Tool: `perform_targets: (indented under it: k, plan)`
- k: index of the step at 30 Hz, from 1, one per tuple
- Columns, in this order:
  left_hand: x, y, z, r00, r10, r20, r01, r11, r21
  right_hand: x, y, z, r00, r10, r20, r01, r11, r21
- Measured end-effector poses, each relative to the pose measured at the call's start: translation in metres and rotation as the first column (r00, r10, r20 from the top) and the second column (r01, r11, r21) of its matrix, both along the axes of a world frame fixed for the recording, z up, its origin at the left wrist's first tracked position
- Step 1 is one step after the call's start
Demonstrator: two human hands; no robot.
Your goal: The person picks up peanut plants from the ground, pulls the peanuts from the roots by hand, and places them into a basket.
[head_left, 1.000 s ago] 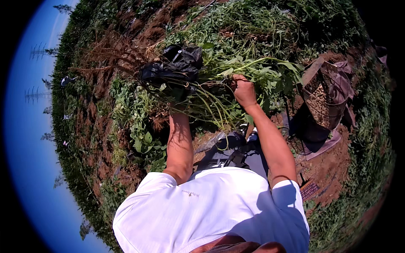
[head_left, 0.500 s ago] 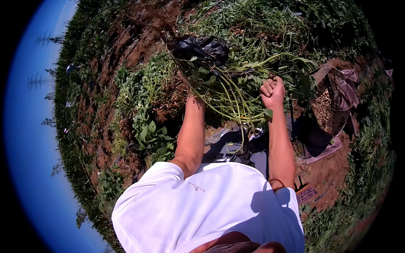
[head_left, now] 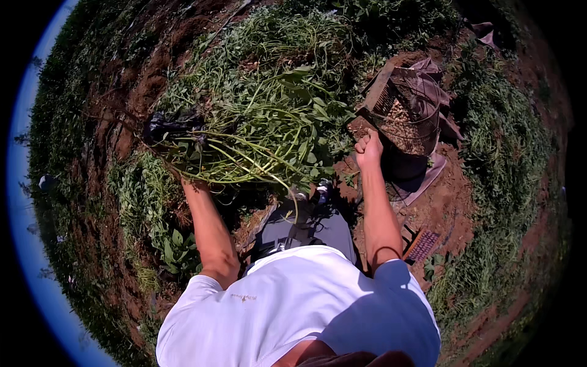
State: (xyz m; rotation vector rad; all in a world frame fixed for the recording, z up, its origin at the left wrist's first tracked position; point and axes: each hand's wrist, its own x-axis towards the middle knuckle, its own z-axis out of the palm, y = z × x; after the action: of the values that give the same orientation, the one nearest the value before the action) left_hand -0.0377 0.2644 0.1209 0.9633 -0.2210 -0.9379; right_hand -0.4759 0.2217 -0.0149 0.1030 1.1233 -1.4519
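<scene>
A leafy bundle of green plants (head_left: 269,156) with long pale stems stretches across the middle in front of me. My left hand (head_left: 192,182) grips it from below at its left end; the leaves and stems hide most of the fingers. Crumpled black plastic film (head_left: 174,124) is caught at that same end. My right hand (head_left: 369,148) is a closed fist, apart from the bundle. Whatever it holds, if anything, is hidden. Right beside this fist stands a framed mesh container (head_left: 374,85) with tan peanuts (head_left: 400,122) in it; whether they touch cannot be made out.
Purplish cloth (head_left: 422,180) hangs around the container and down to the soil. A reddish slatted object (head_left: 422,244) lies near my right elbow. Piles of pulled plants (head_left: 293,37) lie ahead, others (head_left: 143,202) at the left. Reddish bare soil (head_left: 443,211) shows at the right.
My view has turned rightward. The left hand has carried the bundle to the left. My right fist has moved away from the stems to the container's near corner.
</scene>
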Motion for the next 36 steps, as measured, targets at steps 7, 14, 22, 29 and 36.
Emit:
perform_targets:
  k: [7,14,22,29,36]
  plan:
    - [0.030,0.024,0.013,0.993,-0.114,0.026,0.115,0.993,-0.024,-0.102,-0.050,0.011,0.884,0.139,-0.447,-0.198,0.976,-0.087]
    - [-0.012,-0.024,-0.018,0.972,-0.007,0.235,0.062,0.972,-0.228,-0.027,-0.058,0.114,0.542,0.308,-0.782,-0.685,0.702,-0.198]
    - [-0.116,-0.041,0.040,0.804,-0.402,0.437,0.389,0.913,0.124,0.167,-0.013,0.130,0.334,0.519,-0.787,-0.904,0.414,-0.111]
    - [-0.095,-0.058,0.069,0.290,-0.699,0.653,0.527,0.687,0.501,0.087,-0.045,0.123,0.535,0.570,-0.624,-0.843,0.412,-0.347]
    - [-0.137,-0.065,0.045,0.611,-0.620,0.492,0.602,0.768,0.220,0.057,-0.041,0.141,0.653,0.614,-0.444,-0.753,0.593,-0.286]
